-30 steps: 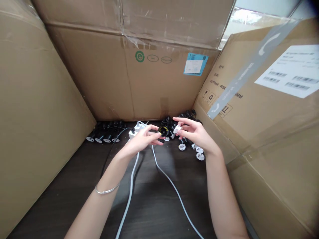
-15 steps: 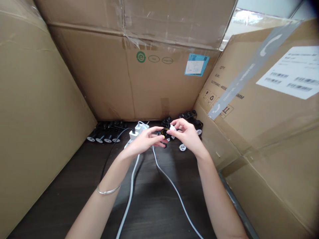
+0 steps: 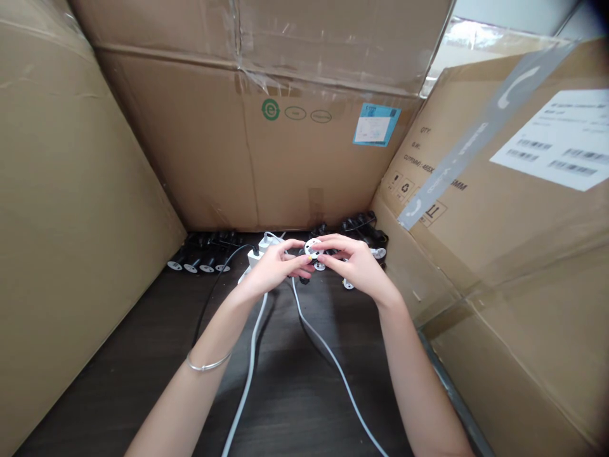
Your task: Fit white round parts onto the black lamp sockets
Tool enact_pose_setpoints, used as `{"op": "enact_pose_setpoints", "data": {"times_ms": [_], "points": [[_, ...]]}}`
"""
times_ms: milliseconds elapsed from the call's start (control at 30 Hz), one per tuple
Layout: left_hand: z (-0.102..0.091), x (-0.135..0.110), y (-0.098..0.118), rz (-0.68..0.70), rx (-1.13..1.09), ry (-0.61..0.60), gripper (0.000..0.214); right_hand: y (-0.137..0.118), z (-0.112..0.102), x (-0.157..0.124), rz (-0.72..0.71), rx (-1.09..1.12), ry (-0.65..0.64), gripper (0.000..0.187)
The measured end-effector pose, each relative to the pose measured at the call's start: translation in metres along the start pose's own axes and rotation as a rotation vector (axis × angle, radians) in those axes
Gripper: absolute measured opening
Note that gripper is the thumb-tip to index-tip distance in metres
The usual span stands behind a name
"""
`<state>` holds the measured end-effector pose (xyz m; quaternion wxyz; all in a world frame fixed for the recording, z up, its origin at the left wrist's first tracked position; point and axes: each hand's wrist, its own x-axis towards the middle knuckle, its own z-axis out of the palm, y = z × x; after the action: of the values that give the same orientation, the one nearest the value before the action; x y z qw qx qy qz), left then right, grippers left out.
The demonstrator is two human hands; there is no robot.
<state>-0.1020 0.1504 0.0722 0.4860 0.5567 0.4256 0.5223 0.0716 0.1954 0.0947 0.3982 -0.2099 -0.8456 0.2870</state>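
Observation:
Between both hands, a white round disc with small dark holes faces me. It lies against a dark part that my fingers mostly hide; a black end shows below. My left hand is closed round the black part from the left, thumb at the disc's lower edge. My right hand has its fingertips pressed on the disc from the right. Another white disc shows just beneath the hands, and a further white disc lies on the table below the right hand.
Behind the left wrist stands a white power strip with plugs. White cables run towards me across the dark table. Several black cylinders with white ends lie left; black parts lie right. Cardboard boxes enclose three sides.
My right hand has moved left, bringing the white disc onto the black part in my left hand. The disc has turned to face me, and the yellow wires seen before are now hidden.

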Motion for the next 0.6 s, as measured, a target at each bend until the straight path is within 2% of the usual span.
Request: {"op": "enact_pose_setpoints", "data": {"times_ms": [333,600], "points": [[-0.0030,-0.0013,0.0026,-0.019,0.059,-0.014,0.046,0.0034,-0.0005,0.0010,0.056,0.097,-0.068,0.024],[-0.0002,-0.0029,0.0052,-0.015,0.038,0.000,0.046,-0.0035,0.0038,-0.0027,0.101,-0.024,-0.085,0.022]]}}
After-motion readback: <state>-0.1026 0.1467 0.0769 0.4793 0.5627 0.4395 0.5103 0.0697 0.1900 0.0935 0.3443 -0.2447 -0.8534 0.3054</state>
